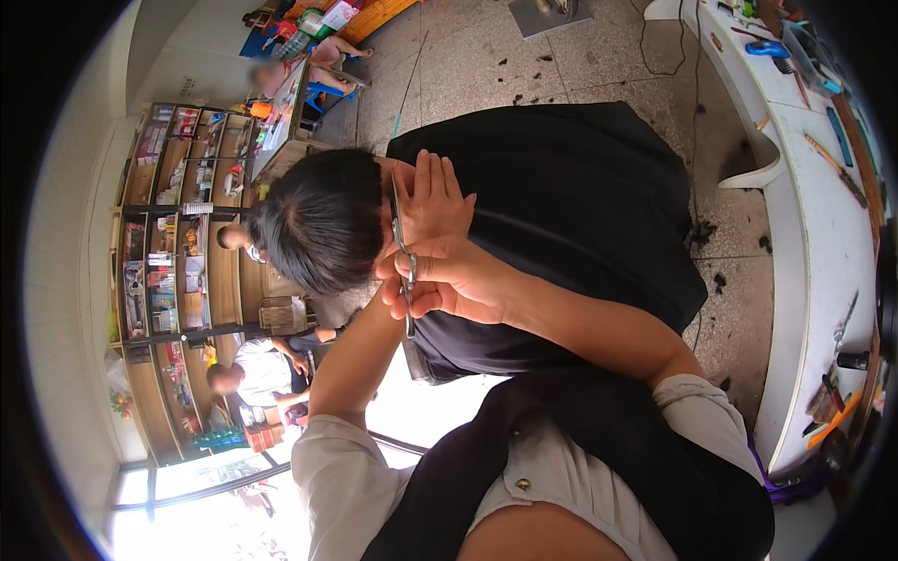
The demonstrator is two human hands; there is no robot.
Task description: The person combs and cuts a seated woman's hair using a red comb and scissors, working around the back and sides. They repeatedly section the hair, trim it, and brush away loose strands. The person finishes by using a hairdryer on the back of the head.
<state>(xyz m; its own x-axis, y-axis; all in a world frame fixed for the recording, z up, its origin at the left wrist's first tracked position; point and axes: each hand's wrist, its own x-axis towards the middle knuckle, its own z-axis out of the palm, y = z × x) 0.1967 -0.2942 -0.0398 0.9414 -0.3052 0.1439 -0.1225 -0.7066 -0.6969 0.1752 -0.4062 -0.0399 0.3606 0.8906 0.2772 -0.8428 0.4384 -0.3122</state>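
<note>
Scissors, slim and silver metal [399, 236], in the right hand [458, 280]: fingers curled, thumb and fingers closed about the handles, blades pointing toward the top of the view; gap between the blades too narrow to judge. They lie right beside a bent head of short, straight black hair [323, 220], along its neck side. Left hand [432, 201] just beyond the blades, bare, fingers stretched out straight and only slightly apart, nothing seen in their hold; contact with the neck cannot be told. Left forearm passes behind the right hand. Below the head spreads a wide, matte black cloth cape [561, 215], draped over the seated person. Speckled grey tile floor [599, 56] around it, dark hair tufts [702, 232] scattered near the cape's edge. To the right, a long white table [809, 252] carrying a blue handheld clipper [767, 49] near its far end. Left side: brown wooden shelves [223, 280] of small packages; a person in a white top [260, 369] seated before them.
</note>
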